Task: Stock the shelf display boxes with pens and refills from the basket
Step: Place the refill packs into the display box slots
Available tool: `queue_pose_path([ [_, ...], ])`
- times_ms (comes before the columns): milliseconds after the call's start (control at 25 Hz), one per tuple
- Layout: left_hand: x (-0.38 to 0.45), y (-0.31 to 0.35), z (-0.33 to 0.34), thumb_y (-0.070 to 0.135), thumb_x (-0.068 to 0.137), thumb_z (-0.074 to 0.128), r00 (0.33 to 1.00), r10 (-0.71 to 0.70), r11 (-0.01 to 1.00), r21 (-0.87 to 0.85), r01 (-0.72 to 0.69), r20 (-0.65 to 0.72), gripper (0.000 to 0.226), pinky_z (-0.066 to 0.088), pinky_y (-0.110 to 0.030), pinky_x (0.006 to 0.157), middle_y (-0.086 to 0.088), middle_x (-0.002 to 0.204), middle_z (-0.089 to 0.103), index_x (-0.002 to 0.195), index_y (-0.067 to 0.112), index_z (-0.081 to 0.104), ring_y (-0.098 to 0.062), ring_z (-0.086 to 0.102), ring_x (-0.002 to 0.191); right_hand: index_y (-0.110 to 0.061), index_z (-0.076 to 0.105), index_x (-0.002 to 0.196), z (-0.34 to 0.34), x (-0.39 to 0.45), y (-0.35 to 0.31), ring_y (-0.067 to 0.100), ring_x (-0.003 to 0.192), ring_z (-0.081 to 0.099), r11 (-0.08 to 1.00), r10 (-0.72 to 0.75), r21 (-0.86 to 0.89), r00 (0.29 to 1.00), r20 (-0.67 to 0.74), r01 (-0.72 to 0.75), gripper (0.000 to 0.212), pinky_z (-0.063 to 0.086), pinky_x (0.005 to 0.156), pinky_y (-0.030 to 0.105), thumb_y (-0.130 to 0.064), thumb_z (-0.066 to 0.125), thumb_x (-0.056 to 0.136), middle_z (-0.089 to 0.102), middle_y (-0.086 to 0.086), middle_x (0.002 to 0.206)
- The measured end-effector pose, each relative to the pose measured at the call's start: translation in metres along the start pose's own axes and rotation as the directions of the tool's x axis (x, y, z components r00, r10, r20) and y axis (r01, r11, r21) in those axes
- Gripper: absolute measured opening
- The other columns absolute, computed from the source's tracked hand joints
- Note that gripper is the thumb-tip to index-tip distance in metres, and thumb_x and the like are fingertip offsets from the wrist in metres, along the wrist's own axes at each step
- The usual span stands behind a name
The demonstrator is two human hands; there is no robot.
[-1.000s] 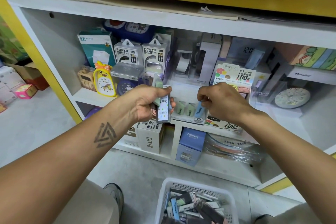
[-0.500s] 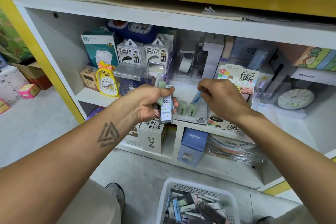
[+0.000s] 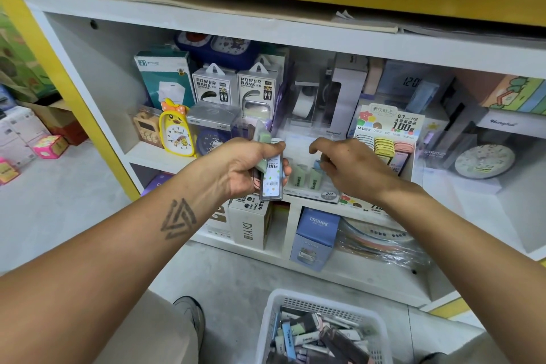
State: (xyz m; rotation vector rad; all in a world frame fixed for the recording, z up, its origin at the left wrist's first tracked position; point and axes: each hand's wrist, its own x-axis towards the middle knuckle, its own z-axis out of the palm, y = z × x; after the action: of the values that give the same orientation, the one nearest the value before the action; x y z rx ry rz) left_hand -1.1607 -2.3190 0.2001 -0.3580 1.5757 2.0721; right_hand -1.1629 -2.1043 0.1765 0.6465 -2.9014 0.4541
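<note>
While left hand (image 3: pixel 246 167) grips "100" refill packs (image 3: pixel 271 175), right hand (image 3: pixel 351 168) seemingly loose, empty.

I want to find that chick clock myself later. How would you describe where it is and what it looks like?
On the white shelf, look at the upper level's left end. There, between a brown boxed clock and a round dark-blue clock, stands the yellow chick-shaped alarm clock. Only it has an orange bow.

A: What is the person wearing?
B: Both forearms are showing bare, no sleeves reaching them. The left forearm (image 3: pixel 124 248) is carrying a dark tattoo (image 3: pixel 178 219) of interlocked triangles.
A: And at six o'clock?
B: Khaki trousers (image 3: pixel 165 331) and a grey shoe (image 3: pixel 192 316) are showing.
</note>
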Motion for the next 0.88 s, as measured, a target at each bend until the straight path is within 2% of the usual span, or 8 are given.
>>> queue_pose_path([
  [160, 0.000, 0.000, 0.000, 0.008, 0.092, 0.063, 1.000, 0.002, 1.000, -0.004, -0.002, 0.000, 0.009, 0.059, -0.039, 0.057, -0.016, 0.068, 0.063, 0.098, 0.004, 0.057, -0.026, 0.066, 0.055, -0.015, 0.062, 0.104, 0.003, 0.001, -0.002, 0.029, 0.086, 0.062, 0.998, -0.014, -0.064, 1.000, -0.005, 0.014, 0.013, 0.053, 0.072, 0.039, -0.025, 0.061, 0.095, 0.066, 0.005, 0.095],
  [280, 0.001, 0.001, -0.001, 0.009, 0.092, 0.063, 1.000, 0.000, 1.000, -0.001, 0.000, -0.006, 0.008, 0.059, -0.037, 0.056, -0.015, 0.065, 0.064, 0.095, 0.004, 0.057, -0.025, 0.067, 0.055, -0.018, 0.063, 0.104, 0.007, 0.002, -0.006, 0.023, 0.095, 0.057, 0.979, -0.020, -0.203, 1.000, 0.010, 0.021, 0.023, 0.050, 0.074, 0.038, -0.034, 0.069, 0.090, 0.056, -0.003, 0.105],
  [360, 0.001, 0.001, -0.001, 0.010, 0.093, 0.063, 1.000, 0.000, 1.000, 0.008, 0.000, -0.006, 0.008, 0.059, -0.037, 0.054, -0.014, 0.063, 0.066, 0.095, 0.004, 0.057, -0.024, 0.067, 0.055, -0.015, 0.061, 0.101, 0.011, 0.002, -0.010, 0.023, 0.095, 0.055, 0.972, -0.006, -0.233, 1.000, 0.014, 0.010, 0.021, 0.051, 0.072, 0.041, -0.030, 0.071, 0.090, 0.049, -0.003, 0.105],
  [480, 0.000, 0.001, 0.000, 0.009, 0.092, 0.063, 1.000, -0.001, 1.000, 0.007, 0.001, -0.002, 0.009, 0.059, -0.037, 0.055, -0.014, 0.064, 0.066, 0.097, 0.004, 0.057, -0.025, 0.067, 0.054, -0.012, 0.058, 0.096, 0.014, 0.001, -0.014, 0.028, 0.086, 0.057, 0.972, 0.012, -0.234, 1.000, 0.005, -0.010, 0.011, 0.052, 0.068, 0.043, -0.017, 0.067, 0.092, 0.050, 0.000, 0.099],
  [600, 0.000, 0.000, 0.001, 0.009, 0.093, 0.063, 1.000, 0.003, 1.000, 0.002, -0.003, 0.005, 0.009, 0.059, -0.036, 0.054, -0.014, 0.063, 0.065, 0.097, 0.005, 0.056, -0.025, 0.067, 0.054, -0.011, 0.058, 0.093, 0.012, 0.002, -0.016, 0.029, 0.083, 0.059, 0.980, 0.026, -0.197, 1.000, 0.002, -0.025, 0.005, 0.052, 0.070, 0.043, -0.007, 0.062, 0.092, 0.055, 0.002, 0.096],
  [720, 0.000, 0.001, 0.001, 0.009, 0.093, 0.062, 1.000, 0.005, 1.000, 0.006, -0.005, 0.008, 0.008, 0.059, -0.035, 0.053, -0.014, 0.063, 0.066, 0.097, 0.005, 0.056, -0.025, 0.067, 0.055, -0.014, 0.054, 0.094, 0.003, 0.001, -0.016, 0.027, 0.080, 0.060, 0.993, 0.028, -0.113, 0.999, -0.019, -0.030, 0.008, 0.053, 0.069, 0.042, -0.008, 0.059, 0.095, 0.062, 0.001, 0.088],
  [760, 0.000, 0.001, 0.001, 0.009, 0.093, 0.062, 1.000, 0.005, 1.000, 0.004, -0.005, 0.009, 0.008, 0.059, -0.035, 0.053, -0.014, 0.062, 0.066, 0.097, 0.005, 0.056, -0.025, 0.067, 0.054, -0.015, 0.058, 0.099, -0.003, 0.002, -0.015, 0.025, 0.080, 0.062, 0.997, 0.027, -0.068, 0.998, -0.049, -0.030, 0.005, 0.054, 0.072, 0.040, -0.012, 0.060, 0.096, 0.066, 0.000, 0.087],
  [880, 0.000, 0.003, 0.000, 0.010, 0.094, 0.062, 1.000, 0.001, 1.000, 0.001, -0.001, 0.005, 0.008, 0.059, -0.036, 0.053, -0.014, 0.061, 0.066, 0.094, 0.005, 0.056, -0.024, 0.067, 0.053, -0.019, 0.070, 0.109, -0.022, 0.009, -0.010, 0.016, 0.076, 0.067, 0.991, 0.074, 0.123, 0.971, -0.229, -0.046, 0.017, 0.055, 0.074, 0.032, -0.021, 0.069, 0.093, 0.070, -0.003, 0.085],
])
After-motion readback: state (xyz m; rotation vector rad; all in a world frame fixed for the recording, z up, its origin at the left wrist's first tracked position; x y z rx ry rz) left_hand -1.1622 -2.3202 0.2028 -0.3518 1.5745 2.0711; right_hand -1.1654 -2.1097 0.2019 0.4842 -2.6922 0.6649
